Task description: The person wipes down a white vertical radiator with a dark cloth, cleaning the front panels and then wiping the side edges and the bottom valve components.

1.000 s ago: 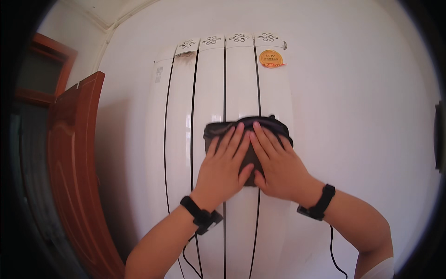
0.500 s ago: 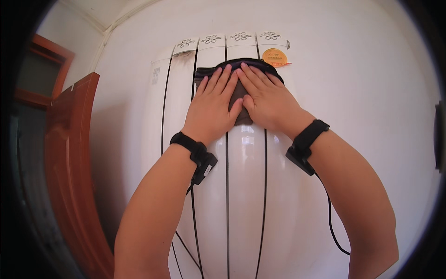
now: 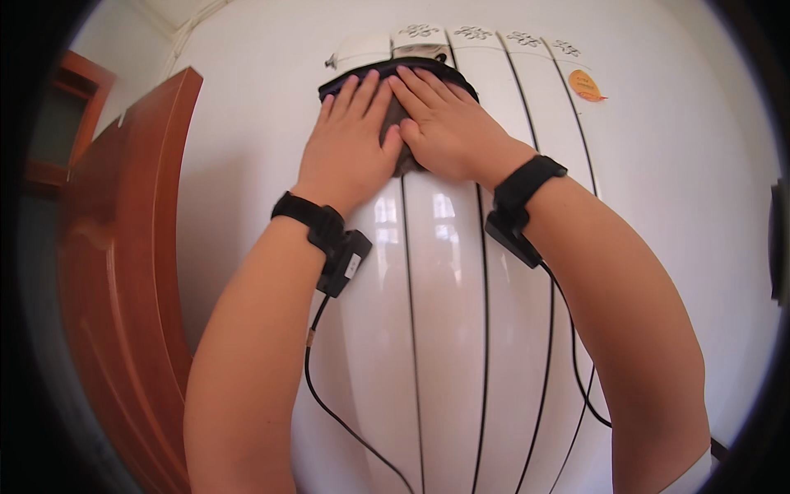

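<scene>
A dark grey cloth (image 3: 397,114) with a black edge lies against the upper front of a white radiator with tall panels (image 3: 444,272). My left hand (image 3: 346,156) is flat on the cloth's left part, fingers stretched upward. Beside it, my right hand (image 3: 461,136) presses flat on the right part, its fingers slanting up and left. The two thumbs nearly meet over the cloth's lower middle. Much of the cloth is hidden under both palms. Each wrist wears a black strap with a small black device and a cable.
An orange round sticker (image 3: 586,85) is on the radiator's upper right. Flower-shaped cutouts (image 3: 473,34) run along its top. To the left stands a reddish-brown wooden door (image 3: 123,272), swung open. White wall (image 3: 675,181) surrounds the radiator.
Both hands and the cloth have shifted left across the radiator, onto its leftmost panels. The view has also turned, so the radiator and its sticker appear farther right.
</scene>
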A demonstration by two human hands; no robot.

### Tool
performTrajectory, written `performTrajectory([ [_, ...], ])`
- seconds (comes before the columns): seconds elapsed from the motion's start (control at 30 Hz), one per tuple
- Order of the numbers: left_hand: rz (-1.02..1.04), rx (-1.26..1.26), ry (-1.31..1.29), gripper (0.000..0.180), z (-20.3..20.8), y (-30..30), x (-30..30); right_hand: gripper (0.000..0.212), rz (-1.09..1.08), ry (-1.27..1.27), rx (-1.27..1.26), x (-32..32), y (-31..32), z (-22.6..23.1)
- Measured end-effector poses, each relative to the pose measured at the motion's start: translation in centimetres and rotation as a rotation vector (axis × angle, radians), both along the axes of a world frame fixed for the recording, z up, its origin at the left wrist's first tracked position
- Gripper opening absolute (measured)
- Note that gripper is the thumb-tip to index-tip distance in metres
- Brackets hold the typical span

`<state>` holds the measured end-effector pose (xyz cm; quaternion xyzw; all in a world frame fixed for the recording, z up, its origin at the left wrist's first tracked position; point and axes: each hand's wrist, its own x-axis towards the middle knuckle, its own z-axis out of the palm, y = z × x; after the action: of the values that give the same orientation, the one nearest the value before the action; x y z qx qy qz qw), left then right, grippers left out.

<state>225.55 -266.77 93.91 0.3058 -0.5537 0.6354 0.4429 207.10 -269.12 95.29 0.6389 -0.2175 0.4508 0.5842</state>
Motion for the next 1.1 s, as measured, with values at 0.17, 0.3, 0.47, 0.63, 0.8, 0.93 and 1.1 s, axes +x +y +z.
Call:
performTrajectory([
  [0.17, -0.331, 0.128, 0.066, 0.058, -1.9, -1.7, 2.8, 0.059, -0.02, 0.034, -0.067, 3.2, -0.1, -1.5],
  [0.3, -0.493, 0.121, 0.021, 0.058, -7.6, -2.5, 2.7, 0.058, -0.009, 0.091, -0.061, 2.9, 0.1, -6.6],
  [0.47, -0.64, 0.285, 0.017, 0.063, -19.7, -3.6, 3.3, 0.067, 0.033, 0.14, 0.21, 2.7, 0.6, -18.8],
  [0.63, -0.648, 0.495, 0.147, 0.063, -30.2, -4.9, 4.1, 0.074, -0.006, 0.082, 0.507, 4.5, -1.4, -31.5],
  [0.8, -0.351, 0.566, 0.264, 0.056, -35.1, -12.7, 6.1, 0.065, -0.062, 0.12, 0.687, 7.3, -9.2, -34.0],
  [0.93, -0.247, 0.616, 0.123, 0.058, -36.6, -17.9, 6.7, 0.062, -0.09, 0.115, 0.619, 6.0, -14.2, -37.2],
  [1.1, -0.171, 0.66, 0.086, 0.06, -26.8, -20.9, -0.4, 0.067, -0.201, -0.003, 0.599, 0.4, -18.5, -29.5],
])
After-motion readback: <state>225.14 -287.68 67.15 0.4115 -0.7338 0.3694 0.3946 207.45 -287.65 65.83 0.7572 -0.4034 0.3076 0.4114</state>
